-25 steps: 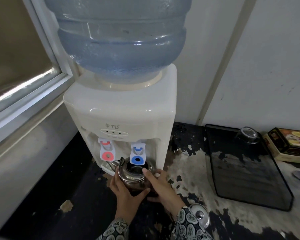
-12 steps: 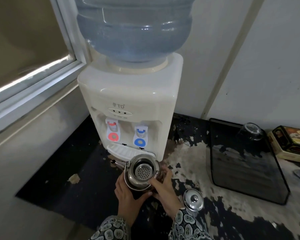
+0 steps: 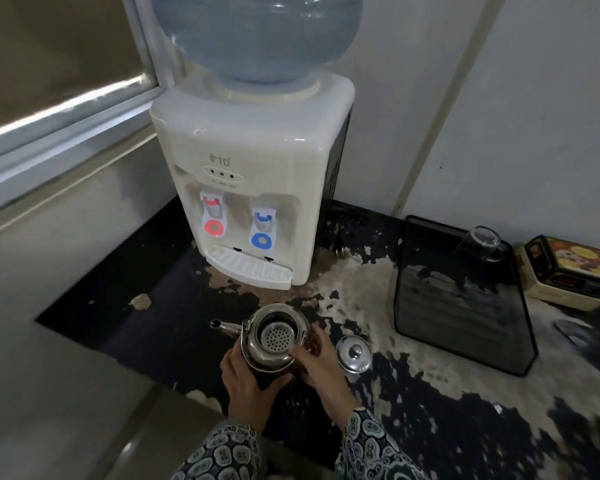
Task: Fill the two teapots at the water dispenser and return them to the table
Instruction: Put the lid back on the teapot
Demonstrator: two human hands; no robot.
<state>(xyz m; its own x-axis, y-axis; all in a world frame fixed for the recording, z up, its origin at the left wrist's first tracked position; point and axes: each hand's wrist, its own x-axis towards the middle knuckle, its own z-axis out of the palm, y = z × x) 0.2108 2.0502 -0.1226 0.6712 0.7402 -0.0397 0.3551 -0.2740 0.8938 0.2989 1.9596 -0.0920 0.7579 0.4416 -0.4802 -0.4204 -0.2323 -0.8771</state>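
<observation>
Both hands, left point(image 3: 248, 375) and right point(image 3: 321, 363), gripped the open teapot point(image 3: 274, 341) from either side, clear of the dispenser point(image 3: 253, 150), with its lid point(image 3: 354, 353) lying just beside it on the tabletop point(image 3: 430, 410).

I seem to be in an office pantry or home tea corner: a tabletop water dispenser point(image 3: 253, 188) with hot and cold taps stands on a worn, peeling black counter point(image 3: 430, 410) by a window point(image 3: 59, 64), beside a dark tray point(image 3: 465, 323), an upturned glass point(image 3: 482, 242) and a tin box point(image 3: 568, 271)
</observation>
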